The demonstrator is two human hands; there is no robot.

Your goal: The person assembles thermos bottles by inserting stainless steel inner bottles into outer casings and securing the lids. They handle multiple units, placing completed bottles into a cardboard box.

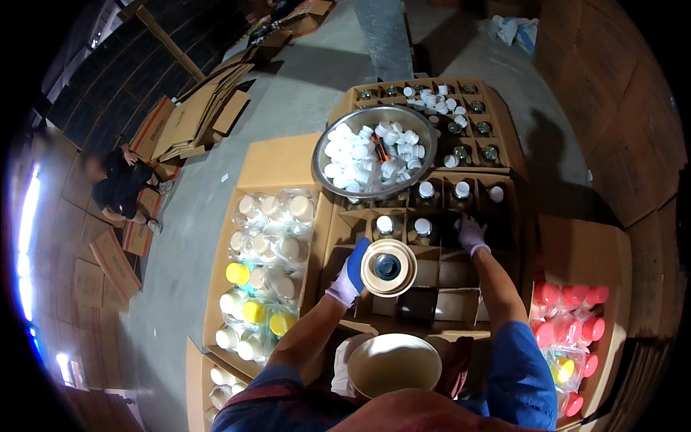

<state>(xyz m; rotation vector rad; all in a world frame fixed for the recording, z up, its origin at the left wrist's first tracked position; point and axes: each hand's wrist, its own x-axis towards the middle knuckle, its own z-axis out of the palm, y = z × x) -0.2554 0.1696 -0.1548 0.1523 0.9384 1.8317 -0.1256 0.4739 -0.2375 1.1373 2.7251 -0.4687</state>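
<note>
My left hand, in a white and blue glove, is closed on the side of a beige round container with stepped rings and a dark, glossy round centre. It is held above the divided cardboard box. My right hand, also gloved, reaches into a dark compartment of that box. Its fingers are bent around something mostly hidden. To its left stand white-capped glass bottles in their compartments, and another white-capped bottle stands just beyond it.
A metal bowl of white caps rests on the boxes' far side. Beyond it is a box of bottles and loose caps. Boxes of wrapped beige-lidded containers and red-lidded ones flank me. A cream bucket is nearest. A person sits far left.
</note>
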